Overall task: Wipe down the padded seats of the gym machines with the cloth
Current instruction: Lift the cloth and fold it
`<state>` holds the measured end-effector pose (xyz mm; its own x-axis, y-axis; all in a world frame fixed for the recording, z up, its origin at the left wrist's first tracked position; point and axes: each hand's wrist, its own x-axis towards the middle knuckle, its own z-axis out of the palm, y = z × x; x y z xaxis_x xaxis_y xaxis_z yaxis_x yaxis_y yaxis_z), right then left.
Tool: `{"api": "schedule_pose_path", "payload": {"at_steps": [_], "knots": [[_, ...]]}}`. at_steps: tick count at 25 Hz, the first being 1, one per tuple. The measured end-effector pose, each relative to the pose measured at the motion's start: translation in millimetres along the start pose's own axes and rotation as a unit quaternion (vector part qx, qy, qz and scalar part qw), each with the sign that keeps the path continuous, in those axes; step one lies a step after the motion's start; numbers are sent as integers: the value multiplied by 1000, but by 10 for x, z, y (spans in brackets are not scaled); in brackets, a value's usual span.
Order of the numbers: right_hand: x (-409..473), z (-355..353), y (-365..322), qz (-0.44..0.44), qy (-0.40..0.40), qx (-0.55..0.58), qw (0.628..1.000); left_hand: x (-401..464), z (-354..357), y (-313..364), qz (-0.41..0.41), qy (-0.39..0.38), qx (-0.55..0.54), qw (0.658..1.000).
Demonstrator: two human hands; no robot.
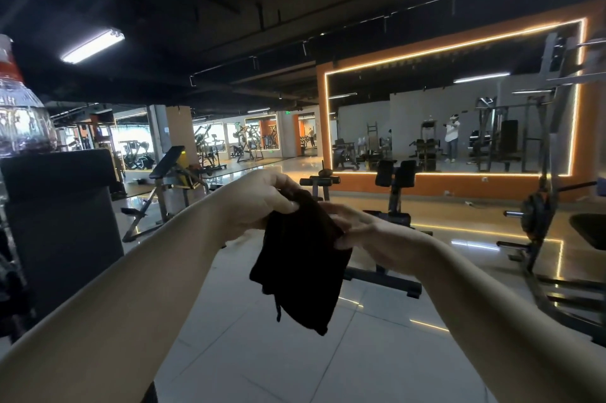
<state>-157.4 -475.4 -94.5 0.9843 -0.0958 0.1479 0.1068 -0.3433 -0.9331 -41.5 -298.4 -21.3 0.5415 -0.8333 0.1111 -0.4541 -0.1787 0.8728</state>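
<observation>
Fingers [288, 204] of both hands pinching black cloth [301, 264], crumpled, hanging limp, frayed thread

I take the cloth [301, 258] as my landmark; it hangs in mid-air at the centre of my view, above the tiled floor [262, 353]. My left hand [259, 202] grips its upper left edge, and my right hand [367, 232] holds its right edge. Left of the cloth, close to me, stands a padded block [62, 222] with a plastic bottle [19, 113] on top of it. Behind the cloth to the left stands an incline bench [167, 173]. Directly behind it, partly hidden, is a padded machine [390, 225] on the floor. Further behind, to the right, a wall mirror [452, 120] spans the wall. Far right of the cloth rises a plate-loaded rack [544, 199].
</observation>
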Motion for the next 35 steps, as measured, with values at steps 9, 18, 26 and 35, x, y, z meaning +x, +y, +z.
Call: {"api": "schedule_pose_path", "payload": {"at_steps": [9, 18, 26, 35], "knots": [[-6, 16, 18, 22, 176, 55, 983, -36, -321, -396, -75, 153, -29, 985], [240, 488, -438, -37, 377, -20, 925, 90, 142, -305, 1, 277, 37, 960], [144, 552, -529, -7, 214, 109, 971, -11, 298, -106, 11, 217, -26, 976], [101, 436, -69, 9, 86, 131, 988, 0, 167, -68, 14, 250, -168, 953]]}}
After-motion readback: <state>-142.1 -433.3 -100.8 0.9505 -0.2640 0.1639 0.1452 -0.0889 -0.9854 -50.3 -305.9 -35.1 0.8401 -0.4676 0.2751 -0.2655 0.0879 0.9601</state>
